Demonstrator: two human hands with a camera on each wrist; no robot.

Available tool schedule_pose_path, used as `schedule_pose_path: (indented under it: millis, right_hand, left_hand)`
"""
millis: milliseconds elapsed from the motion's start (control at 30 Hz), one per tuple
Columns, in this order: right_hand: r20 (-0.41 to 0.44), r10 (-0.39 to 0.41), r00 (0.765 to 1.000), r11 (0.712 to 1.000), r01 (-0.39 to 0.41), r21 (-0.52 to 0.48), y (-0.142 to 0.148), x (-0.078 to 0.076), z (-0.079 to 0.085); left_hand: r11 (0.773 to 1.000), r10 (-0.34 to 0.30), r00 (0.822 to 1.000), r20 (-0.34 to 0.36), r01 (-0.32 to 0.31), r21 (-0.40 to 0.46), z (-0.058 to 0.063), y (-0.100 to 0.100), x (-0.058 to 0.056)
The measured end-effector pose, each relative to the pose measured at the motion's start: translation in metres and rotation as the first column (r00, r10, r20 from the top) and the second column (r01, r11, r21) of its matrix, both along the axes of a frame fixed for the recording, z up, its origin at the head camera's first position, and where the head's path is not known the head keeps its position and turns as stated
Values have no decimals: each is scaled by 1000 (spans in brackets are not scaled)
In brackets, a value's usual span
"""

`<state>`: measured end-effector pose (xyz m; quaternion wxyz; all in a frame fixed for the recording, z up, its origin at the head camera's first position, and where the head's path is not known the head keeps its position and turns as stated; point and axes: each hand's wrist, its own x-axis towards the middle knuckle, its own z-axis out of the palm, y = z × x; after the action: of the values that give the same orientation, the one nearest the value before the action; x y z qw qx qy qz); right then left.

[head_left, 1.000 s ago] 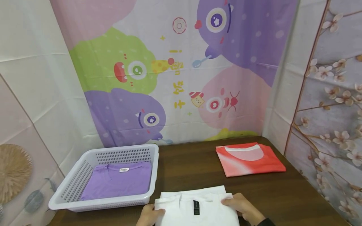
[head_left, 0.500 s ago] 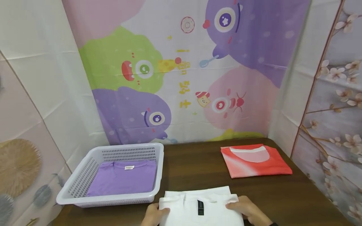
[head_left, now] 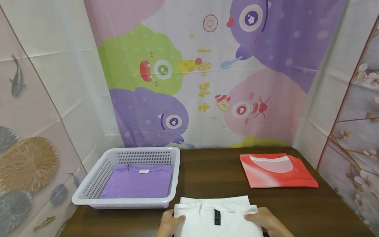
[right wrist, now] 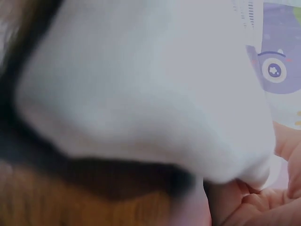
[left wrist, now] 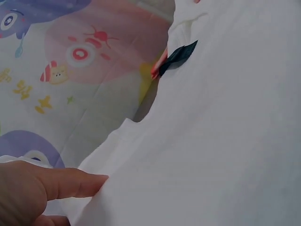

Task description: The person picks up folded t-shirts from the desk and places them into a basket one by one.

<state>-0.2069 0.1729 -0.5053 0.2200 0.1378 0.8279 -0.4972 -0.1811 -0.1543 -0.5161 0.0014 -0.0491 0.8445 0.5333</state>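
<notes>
A white T-shirt (head_left: 231, 223) with a black neck label (head_left: 217, 217) is folded at the front of the table in the head view. My left hand (head_left: 171, 223) pinches its left shoulder edge, thumb on top. At the opposite shoulder my right hand (head_left: 266, 220) grips the cloth the same way. In the left wrist view the white T-shirt (left wrist: 207, 141) fills the right side, with the left thumb (left wrist: 75, 182) pressed on its edge. The right wrist view shows the right hand (right wrist: 263, 202) under a fold of white cloth (right wrist: 155, 84); its fingers are partly hidden.
A light grey plastic basket (head_left: 125, 201) on the left holds a folded purple T-shirt (head_left: 139, 184). To the back right lies a folded red and pink T-shirt (head_left: 278, 171) on the dark wooden table (head_left: 210, 177). A cartoon-print curtain (head_left: 207, 128) hangs behind the table.
The head view has swung to the left, so everything appears shifted right. Both hands keep their hold on the white T-shirt, which otherwise looks much the same.
</notes>
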Motion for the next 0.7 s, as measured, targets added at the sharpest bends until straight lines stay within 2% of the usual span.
schedule_pose_path:
  millis: [133, 267, 400, 533, 700]
  right_hand:
    - [7, -1, 1000, 1000, 1, -8, 0, 1, 3]
    - [12, -18, 1000, 1000, 18, -5, -1, 1, 7]
    - [-87, -39, 995, 999, 40, 4, -5, 4, 9]
    - [-212, -67, 975, 998, 68, -2, -8, 9, 12]
    - [-253, -49, 966, 997, 60, 37, -7, 14, 25]
  left_hand:
    - [1000, 7, 1000, -8, -7, 11, 3, 1, 1]
    - [1000, 6, 999, -47, -6, -1, 5, 2, 1]
    - [999, 10, 996, -91, -14, -37, 8, 3, 3]
    - [998, 17, 992, -122, -24, -58, 13, 6, 6]
    - [998, 28, 989, -144, -35, -46, 23, 9, 12]
